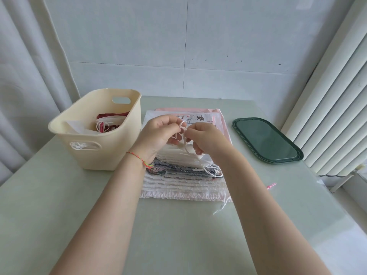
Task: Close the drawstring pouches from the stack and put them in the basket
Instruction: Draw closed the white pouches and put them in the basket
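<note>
A stack of flat drawstring pouches point(184, 187), white, pink and grey-patterned, lies in the middle of the table. Above it my left hand point(158, 133) and my right hand point(206, 138) both pinch the white drawstring point(183, 125) of the top white pouch point(178, 153), with a small loop of cord showing between the fingertips. The pouch's gathered mouth lies under my hands and is partly hidden by them. A cream plastic basket point(111, 153) stands to the left of the stack, with red and white pouches inside it.
A dark green oval lid point(266, 139) lies on the table to the right of the stack. A small pink clip point(271, 185) sits near the right edge. A radiator stands at the right, a curtain at the left, a wall behind.
</note>
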